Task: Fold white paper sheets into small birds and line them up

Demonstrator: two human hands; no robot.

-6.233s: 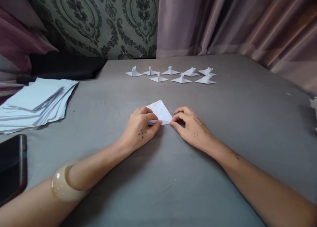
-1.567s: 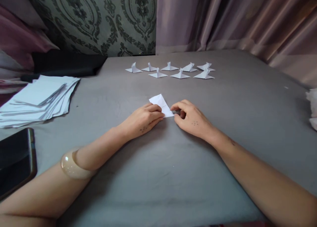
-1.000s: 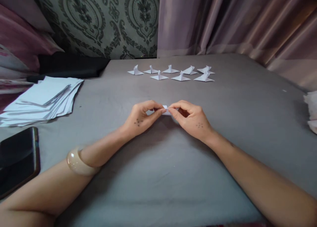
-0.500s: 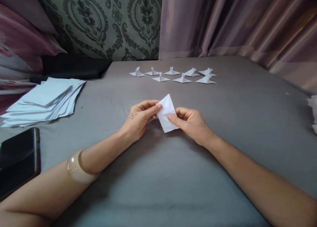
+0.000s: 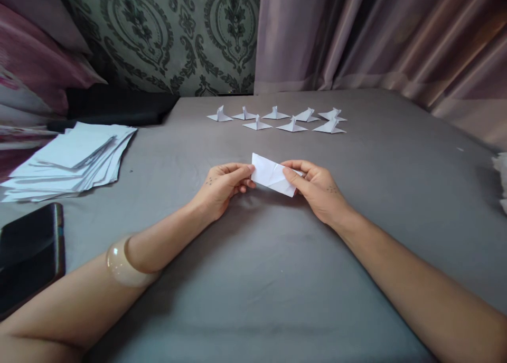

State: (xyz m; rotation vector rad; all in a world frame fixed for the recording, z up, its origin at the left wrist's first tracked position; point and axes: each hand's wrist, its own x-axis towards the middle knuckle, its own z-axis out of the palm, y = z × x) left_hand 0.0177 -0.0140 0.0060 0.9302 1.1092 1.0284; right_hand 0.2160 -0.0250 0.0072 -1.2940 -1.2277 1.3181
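A small folded white paper [image 5: 270, 172] with crease lines is held up above the grey cloth surface, its long side running roughly left to right and dipping to the right. My left hand [image 5: 224, 189] pinches its left edge between thumb and fingers. At the other end, my right hand [image 5: 319, 189] grips the paper with the thumb on the front face and the fingers behind it, partly hidden. Beyond the hands, several folded white paper figures [image 5: 292, 125] stand in two loose rows.
To the left lies a stack of white paper sheets [image 5: 71, 160], with a black phone [image 5: 31, 252] nearer to me. A black cloth [image 5: 122, 107] lies behind the stack. Purple curtains [image 5: 301, 36] hang at the back. Something whitish [image 5: 502, 175] shows at the right edge.
The paper has turned from standing upright to lying lengthwise across, between both hands. My right hand has shifted slightly right and up; the left pinches nearer the paper's edge.
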